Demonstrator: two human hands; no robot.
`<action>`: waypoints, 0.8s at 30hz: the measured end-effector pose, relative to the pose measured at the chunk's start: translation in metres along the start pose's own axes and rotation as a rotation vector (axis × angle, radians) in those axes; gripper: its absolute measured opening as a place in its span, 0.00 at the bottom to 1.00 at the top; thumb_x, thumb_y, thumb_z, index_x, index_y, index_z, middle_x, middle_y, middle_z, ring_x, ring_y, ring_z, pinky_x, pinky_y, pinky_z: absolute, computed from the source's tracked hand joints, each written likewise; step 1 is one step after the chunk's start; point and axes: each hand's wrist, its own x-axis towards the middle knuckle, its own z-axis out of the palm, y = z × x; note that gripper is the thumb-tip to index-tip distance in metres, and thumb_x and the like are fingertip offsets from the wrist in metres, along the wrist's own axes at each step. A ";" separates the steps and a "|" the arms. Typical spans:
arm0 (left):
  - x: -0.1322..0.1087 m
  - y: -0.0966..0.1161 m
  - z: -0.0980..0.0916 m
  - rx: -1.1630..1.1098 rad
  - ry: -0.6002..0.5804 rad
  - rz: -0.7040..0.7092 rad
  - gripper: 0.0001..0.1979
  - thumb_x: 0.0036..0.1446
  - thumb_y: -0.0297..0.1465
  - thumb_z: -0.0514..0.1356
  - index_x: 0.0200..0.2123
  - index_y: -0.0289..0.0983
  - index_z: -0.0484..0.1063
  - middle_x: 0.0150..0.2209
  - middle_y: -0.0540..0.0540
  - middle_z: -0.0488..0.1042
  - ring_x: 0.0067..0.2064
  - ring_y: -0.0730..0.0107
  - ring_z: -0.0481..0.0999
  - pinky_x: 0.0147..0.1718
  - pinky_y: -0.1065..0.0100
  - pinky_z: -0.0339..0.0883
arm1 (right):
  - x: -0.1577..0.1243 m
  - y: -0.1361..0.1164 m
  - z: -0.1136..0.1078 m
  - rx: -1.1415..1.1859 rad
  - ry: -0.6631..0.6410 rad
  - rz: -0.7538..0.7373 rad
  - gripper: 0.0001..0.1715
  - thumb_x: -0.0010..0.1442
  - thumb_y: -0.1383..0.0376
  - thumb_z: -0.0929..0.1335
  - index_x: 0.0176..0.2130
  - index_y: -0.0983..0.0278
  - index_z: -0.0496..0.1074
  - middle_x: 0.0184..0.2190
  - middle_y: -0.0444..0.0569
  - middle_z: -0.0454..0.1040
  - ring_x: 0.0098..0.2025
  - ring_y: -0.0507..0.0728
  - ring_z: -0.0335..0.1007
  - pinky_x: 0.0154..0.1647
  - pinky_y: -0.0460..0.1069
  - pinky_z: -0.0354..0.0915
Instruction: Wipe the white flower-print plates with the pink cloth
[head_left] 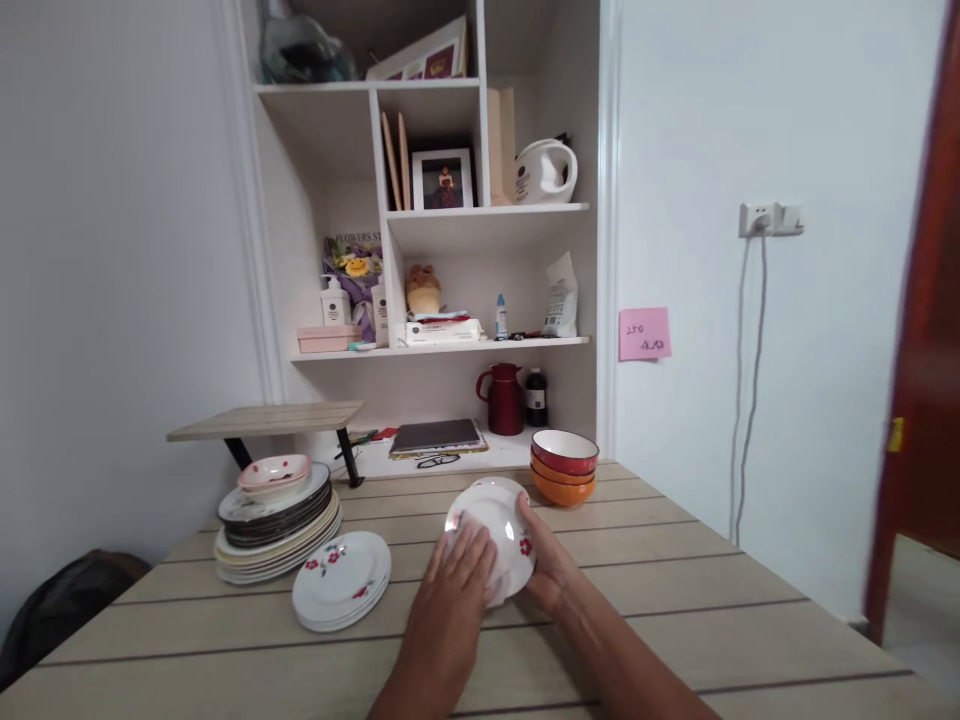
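Note:
A white plate (pixel 511 535) with red flowers is tilted up above the table, in front of me. My right hand (pixel 551 565) grips it by its right edge, thumb on the front and fingers behind. My left hand (pixel 459 575) lies flat over the plate's left part, fingers stretched out and slightly blurred; whether anything thin is under them I cannot make out. Behind the held plate shows the rim of another white plate (pixel 501 483). To the left sits a small stack of matching flowered plates (pixel 341 580).
At the left stands a tall stack of larger plates (pixel 277 530) topped by polka-dot bowls (pixel 274 475), beside a small raised shelf (pixel 270 418). Stacked red and orange bowls (pixel 564 470) stand at the right. Behind are a laptop (pixel 435 436), glasses (pixel 438 461) and a red jug (pixel 504 400).

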 end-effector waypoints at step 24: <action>0.001 0.012 -0.020 -0.109 0.139 -0.052 0.23 0.54 0.23 0.58 0.54 0.38 0.63 0.66 0.40 0.53 0.67 0.57 0.52 0.61 0.48 0.57 | -0.006 0.021 0.016 -0.027 -0.122 0.101 0.38 0.59 0.41 0.61 0.48 0.72 0.72 0.41 0.60 0.79 0.44 0.62 0.76 0.53 0.57 0.64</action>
